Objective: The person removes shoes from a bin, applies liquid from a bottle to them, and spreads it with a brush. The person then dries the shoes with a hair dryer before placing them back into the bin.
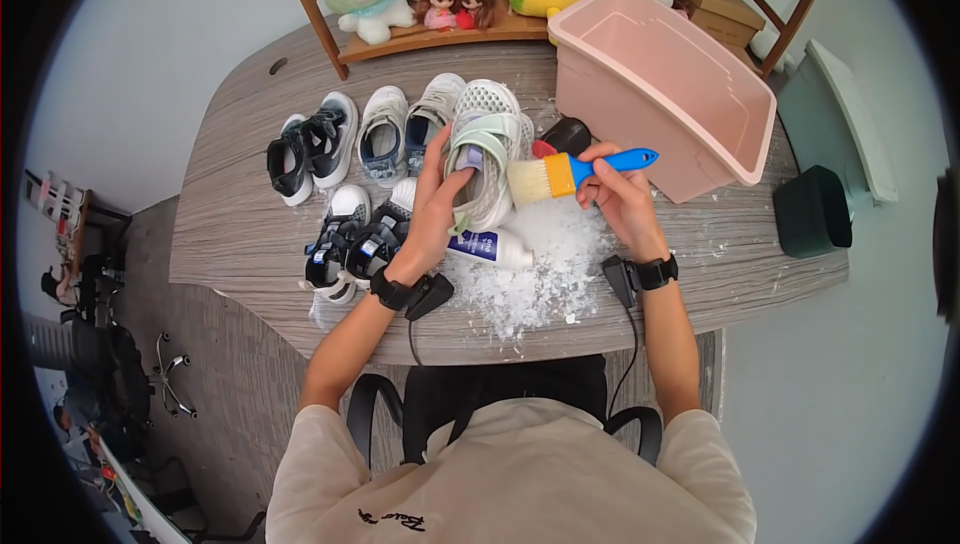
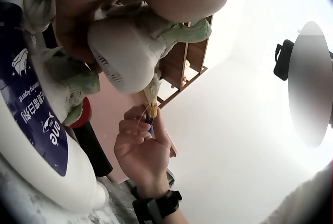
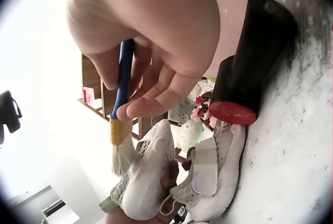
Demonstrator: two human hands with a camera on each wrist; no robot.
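My left hand point(image 1: 437, 206) grips a white child's shoe point(image 1: 487, 101) with mint-green straps, the thumb at its opening. In my right hand point(image 1: 622, 204) is a paintbrush point(image 1: 561, 176) with a blue handle, yellow band and pale bristles. The bristle tips meet the side of the held shoe, as the right wrist view also shows. Below the shoe lies a white bottle point(image 1: 512, 251) with a dark blue label reading "Agent" point(image 2: 34, 99). White flakes point(image 1: 530, 294) cover the tabletop between my forearms. Another pale shoe point(image 3: 210, 195) sits below the held one in the right wrist view.
Several small shoes point(image 1: 330, 139) stand in rows at the left. A black object with a red end point(image 3: 234, 110) lies near the pink bin point(image 1: 650, 139). The dark green bin point(image 1: 812, 212) is at the right. Behind, a wooden shelf point(image 1: 420, 42) holds plush toys and dolls.
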